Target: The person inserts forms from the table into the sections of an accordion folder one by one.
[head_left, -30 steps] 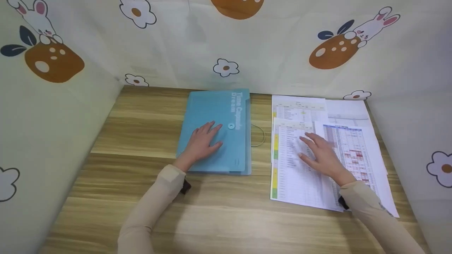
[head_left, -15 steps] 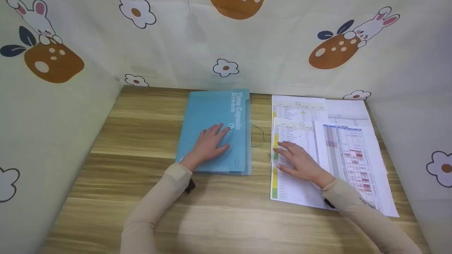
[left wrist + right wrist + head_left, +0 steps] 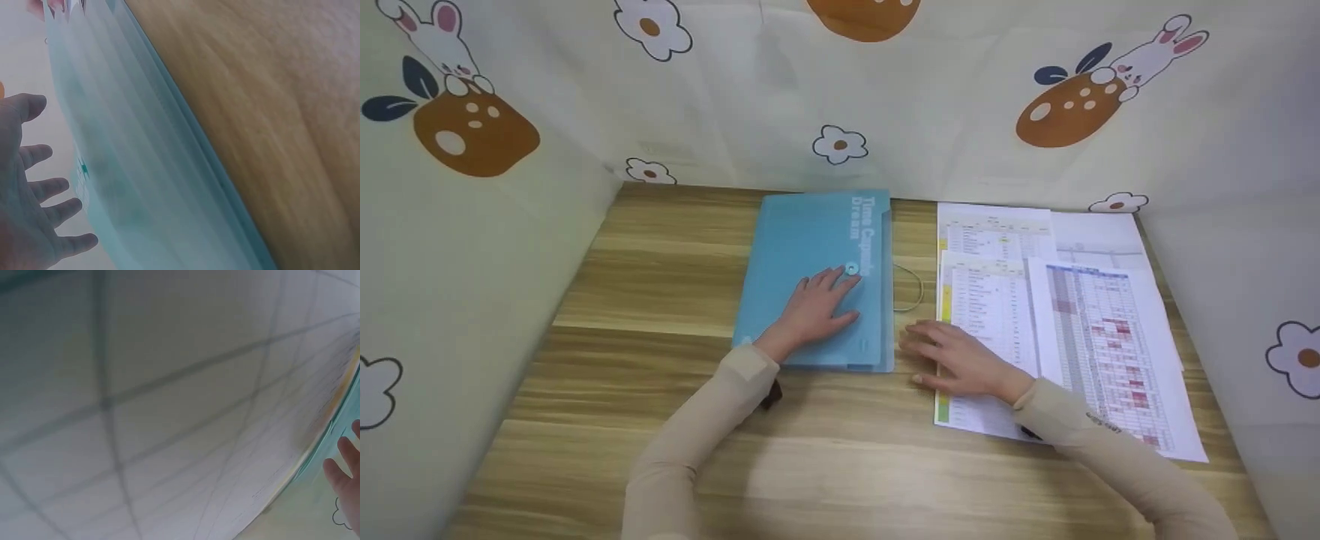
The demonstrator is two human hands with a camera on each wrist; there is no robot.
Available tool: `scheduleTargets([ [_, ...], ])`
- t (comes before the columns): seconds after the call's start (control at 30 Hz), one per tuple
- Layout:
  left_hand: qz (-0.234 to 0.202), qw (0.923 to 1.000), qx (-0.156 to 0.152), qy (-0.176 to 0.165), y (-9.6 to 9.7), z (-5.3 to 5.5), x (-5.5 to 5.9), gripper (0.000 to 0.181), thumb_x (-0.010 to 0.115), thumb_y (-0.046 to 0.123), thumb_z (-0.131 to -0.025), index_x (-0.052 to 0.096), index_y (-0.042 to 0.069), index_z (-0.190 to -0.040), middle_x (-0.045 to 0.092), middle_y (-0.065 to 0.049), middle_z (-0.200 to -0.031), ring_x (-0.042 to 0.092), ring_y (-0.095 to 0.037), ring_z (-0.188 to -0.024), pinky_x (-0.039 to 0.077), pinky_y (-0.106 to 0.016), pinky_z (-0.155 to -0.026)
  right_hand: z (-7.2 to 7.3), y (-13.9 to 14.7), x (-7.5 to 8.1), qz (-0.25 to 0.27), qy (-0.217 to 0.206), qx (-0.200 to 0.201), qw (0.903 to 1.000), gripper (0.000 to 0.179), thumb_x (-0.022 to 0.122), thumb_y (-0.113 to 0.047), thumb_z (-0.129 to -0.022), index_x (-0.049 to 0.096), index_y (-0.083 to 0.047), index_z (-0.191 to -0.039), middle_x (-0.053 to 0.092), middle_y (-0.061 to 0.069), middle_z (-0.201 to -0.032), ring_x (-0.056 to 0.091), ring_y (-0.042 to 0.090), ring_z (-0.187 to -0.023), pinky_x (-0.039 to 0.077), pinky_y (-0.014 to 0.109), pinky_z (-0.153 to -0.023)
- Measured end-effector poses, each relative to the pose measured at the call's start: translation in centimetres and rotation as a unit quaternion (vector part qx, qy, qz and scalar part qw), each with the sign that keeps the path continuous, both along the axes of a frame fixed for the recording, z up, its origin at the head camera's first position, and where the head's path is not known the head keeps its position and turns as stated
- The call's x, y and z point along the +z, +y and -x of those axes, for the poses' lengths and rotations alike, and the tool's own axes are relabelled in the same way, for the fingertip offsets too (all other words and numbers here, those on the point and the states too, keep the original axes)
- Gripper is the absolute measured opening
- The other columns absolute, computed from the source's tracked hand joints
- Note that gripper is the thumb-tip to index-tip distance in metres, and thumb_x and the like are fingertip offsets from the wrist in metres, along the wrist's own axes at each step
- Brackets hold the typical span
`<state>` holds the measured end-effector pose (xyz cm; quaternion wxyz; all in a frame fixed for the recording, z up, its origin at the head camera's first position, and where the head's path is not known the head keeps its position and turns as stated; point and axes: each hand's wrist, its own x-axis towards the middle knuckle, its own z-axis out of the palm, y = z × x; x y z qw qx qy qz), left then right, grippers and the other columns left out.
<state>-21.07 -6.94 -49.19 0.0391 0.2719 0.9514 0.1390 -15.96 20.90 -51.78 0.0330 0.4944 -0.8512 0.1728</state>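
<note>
In the head view a light blue expanding file folder [image 3: 802, 232] lies flap up, with "Time Capsule Dream" printed on it and a round button [image 3: 851, 268]. My left hand [image 3: 812, 311] is over its lower half, fingers spread, fingertips just below the button. The left wrist view shows that hand [image 3: 34, 197] above the folder's pleated side [image 3: 146, 152]. My right hand [image 3: 960, 362] is over the left edge of the printed sheets [image 3: 982, 292], its fingers reaching left towards the folder and holding nothing. In the right wrist view its fingers [image 3: 337, 473] show at the right edge.
A thin elastic cord loop [image 3: 920, 292] sticks out from the folder's right side. Several overlapping printed sheets cover the right of the wooden table [image 3: 840, 457]. Patterned cloth walls [image 3: 750, 90] stand at the back and both sides.
My right hand has moved left across the printed sheets to their left edge. My left hand has shifted a little right and nearer over the folder. Folder and sheets have stayed in place.
</note>
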Motion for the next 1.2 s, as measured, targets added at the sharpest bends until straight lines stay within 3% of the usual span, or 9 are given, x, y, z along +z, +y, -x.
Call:
scheduleTargets([
  [0.33, 0.019, 0.9997, 0.007, -0.017, 1.0, 0.5, -0.1, 0.06, 0.043, 0.047, -0.086, 0.032, 0.02, -0.138, 0.026, -0.008, -0.14, 0.023, -0.027, -0.126, 0.021, -0.051, -0.094, -0.3, -1.6, -0.2, -0.038, -0.003, 0.044, 0.9983, 0.05, 0.052, -0.042, -0.084, 0.05, -0.015, -0.126, 0.039, 0.01, -0.132, 0.029, 0.03, -0.122, 0.022, 0.04, -0.097],
  [0.63, 0.014, 0.9996, 0.017, -0.019, 1.6, 1.4, 0.0, 0.06, 0.043, 0.048, -0.086, 0.033, 0.019, -0.137, 0.028, -0.011, -0.138, 0.025, -0.029, -0.124, 0.024, -0.051, -0.092, -0.5, -1.6, -0.4, -0.062, -0.029, 0.036, 0.997, 0.052, 0.048, -0.045, -0.085, 0.049, -0.016, -0.127, 0.037, 0.008, -0.134, 0.026, 0.027, -0.124, 0.024, 0.043, -0.095],
  [1.2, 0.025, 0.9966, 0.077, -0.014, 3.8, 2.9, 0.0, 0.066, 0.044, 0.053, -0.084, 0.034, 0.013, -0.136, 0.034, -0.014, -0.134, 0.036, -0.033, -0.116, 0.033, -0.047, -0.088, -0.5, -1.6, -0.4, -0.07, -0.031, 0.036, 0.9964, 0.055, 0.048, -0.048, -0.084, 0.046, -0.017, -0.129, 0.035, 0.008, -0.135, 0.025, 0.028, -0.125, 0.022, 0.043, -0.096],
])
